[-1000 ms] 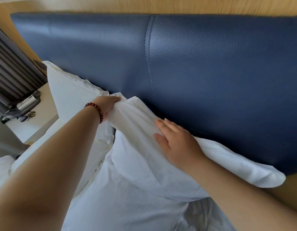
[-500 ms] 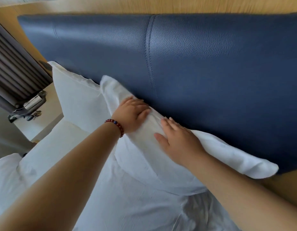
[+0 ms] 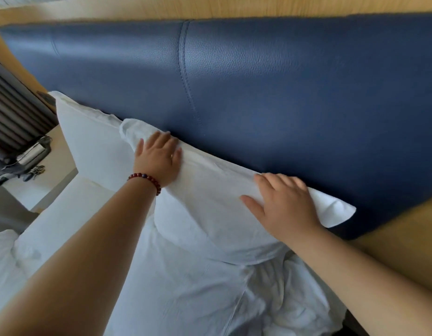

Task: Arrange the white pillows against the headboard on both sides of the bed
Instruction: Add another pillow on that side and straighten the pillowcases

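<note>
Grey curtain (image 3: pixel 13 112) and a pale nightstand (image 3: pixel 57 170) sit at far left. Next stands the first pillow (image 3: pixel 89 141), white and upright against the one blue padded headboard (image 3: pixel 282 81), touched by neither hand. Just beside it the second pillow (image 3: pixel 210 202), also white, lies along the headboard's lower edge under both hands. On its upper left end the left hand (image 3: pixel 159 158), a beaded bracelet (image 3: pixel 147 179) at the wrist, rests flat with fingers spread, fingertips at the headboard. Near its right end the right hand (image 3: pixel 285 204) presses down, fingers straight and spread, the pillow's corner poking out beyond. Two pillows, two hands.
</note>
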`<state>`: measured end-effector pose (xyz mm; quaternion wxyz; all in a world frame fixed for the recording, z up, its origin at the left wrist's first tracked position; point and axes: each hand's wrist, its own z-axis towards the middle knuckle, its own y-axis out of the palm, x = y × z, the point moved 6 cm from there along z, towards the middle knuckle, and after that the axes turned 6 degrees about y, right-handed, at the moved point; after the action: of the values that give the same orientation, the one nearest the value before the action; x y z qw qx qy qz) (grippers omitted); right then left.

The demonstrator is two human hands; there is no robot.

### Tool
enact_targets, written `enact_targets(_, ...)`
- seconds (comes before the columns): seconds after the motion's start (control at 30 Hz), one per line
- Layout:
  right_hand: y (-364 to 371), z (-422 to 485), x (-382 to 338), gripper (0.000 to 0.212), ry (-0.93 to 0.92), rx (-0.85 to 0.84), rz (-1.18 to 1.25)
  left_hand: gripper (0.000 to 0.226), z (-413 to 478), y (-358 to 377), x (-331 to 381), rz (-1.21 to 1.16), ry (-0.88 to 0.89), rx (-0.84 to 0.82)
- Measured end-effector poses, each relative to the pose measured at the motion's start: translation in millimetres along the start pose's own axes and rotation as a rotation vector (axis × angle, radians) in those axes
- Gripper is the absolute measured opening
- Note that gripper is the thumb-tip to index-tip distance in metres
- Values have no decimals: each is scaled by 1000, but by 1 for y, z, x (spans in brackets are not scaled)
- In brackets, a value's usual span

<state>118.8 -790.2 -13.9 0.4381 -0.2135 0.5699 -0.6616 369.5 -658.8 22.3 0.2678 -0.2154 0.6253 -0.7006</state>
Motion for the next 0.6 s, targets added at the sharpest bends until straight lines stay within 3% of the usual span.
enact_targets(0.1, -5, -15, 31, 59, 71, 105, 92, 50, -11, -18, 36, -89, 129, 114)
enact_targets(0.17, -5, -26, 45, 63, 131, 171, 155, 54, -22, -11, 61, -149, 257, 57)
enact_targets(0.27, -5, -31, 45, 63, 143, 246, 205, 57, -17, 17, 37, -148, 116, -105)
enact_targets(0.43, -7, -16, 38, 59, 152, 268, 254, 52, 9, 23, 13, -86, -15, -192)
enact_targets(0.53, -5, -24, 42, 61, 144, 263, 321, 55, 2, 15, 28, -133, -94, -90)
enact_targets(0.6, -8, -39, 44, 54, 131, 336, 314, 64, -18, 2, 51, -262, -115, 90)
